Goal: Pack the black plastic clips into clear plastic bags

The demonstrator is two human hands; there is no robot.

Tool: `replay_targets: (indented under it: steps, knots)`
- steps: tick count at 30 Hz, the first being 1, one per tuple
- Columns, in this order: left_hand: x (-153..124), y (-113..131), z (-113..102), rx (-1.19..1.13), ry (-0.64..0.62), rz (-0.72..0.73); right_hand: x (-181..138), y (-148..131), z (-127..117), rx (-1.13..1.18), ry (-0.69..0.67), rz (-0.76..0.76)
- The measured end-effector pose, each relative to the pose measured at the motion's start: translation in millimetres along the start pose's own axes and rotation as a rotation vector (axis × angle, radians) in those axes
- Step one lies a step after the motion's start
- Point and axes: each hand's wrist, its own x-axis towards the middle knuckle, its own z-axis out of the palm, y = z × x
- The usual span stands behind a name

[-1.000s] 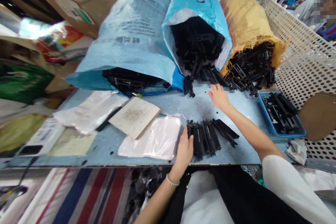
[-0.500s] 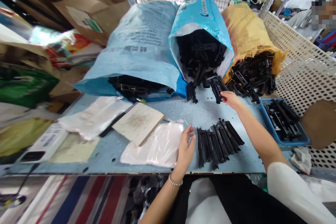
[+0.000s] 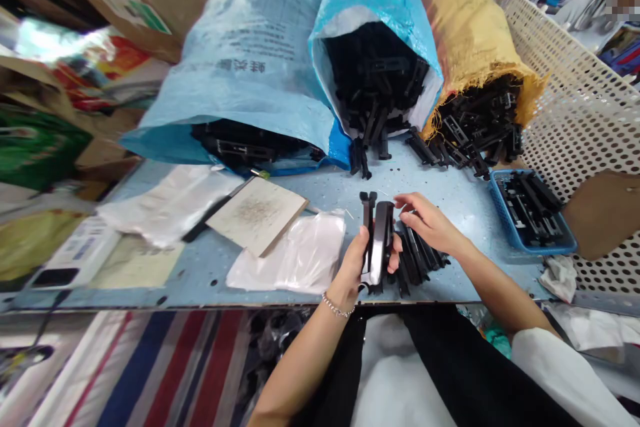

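Note:
My left hand (image 3: 356, 260) grips two long black plastic clips (image 3: 376, 240) held together, lifted a little above the blue table (image 3: 320, 193). My right hand (image 3: 424, 221) rests with curled fingers on the row of black clips (image 3: 417, 255) lying near the table's front edge, its fingertips touching the upper end of the held clips. Whether the right hand grips a piece I cannot make out.
Three sacks spill black clips at the back: a pale blue one (image 3: 250, 60), a bright blue one (image 3: 375, 7), a yellow one (image 3: 475, 40). A blue tray (image 3: 500, 203) of clips sits right. A white perforated panel (image 3: 575, 107), a board (image 3: 257, 213) and plastic bags (image 3: 295, 253) lie around.
My right hand came back from the clips at the sacks to the row near me. My left hand, open beside the row before, now holds two clips lifted up.

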Motion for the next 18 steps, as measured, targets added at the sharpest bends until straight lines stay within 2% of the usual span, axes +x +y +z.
replay_targets:
  steps: [3,5,7,9,11,14,16,18]
  knots:
    - [-8.0,-0.5,-3.3,-0.065,-0.012,-0.157,6.4,-12.4,7.5,-0.110,-0.028,-0.151]
    - [-14.4,0.2,-4.6,-0.051,0.026,-0.158,7.3,-17.5,14.2,-0.178,-0.031,-0.219]
    - [-21.5,2.4,-4.8,0.029,0.064,-0.090,8.3,-20.1,19.7,-0.203,-0.064,-0.229]
    - [-26.4,5.9,-4.1,0.161,0.122,-0.035,11.1,-19.7,24.5,-0.103,-0.114,-0.142]
    - [-26.3,9.6,-3.7,0.258,0.179,-0.017,15.0,-16.8,29.5,0.120,-0.156,0.025]
    - [-18.0,15.1,-6.6,0.171,0.247,0.012,15.3,-12.8,36.4,0.361,-0.215,0.225]
    - [-11.9,19.4,-10.1,0.057,0.293,0.047,7.5,-14.1,40.2,0.253,-0.288,0.180]
    - [-8.5,23.9,-12.2,-0.008,0.315,0.064,-6.2,-18.4,45.2,-0.025,-0.358,0.013]
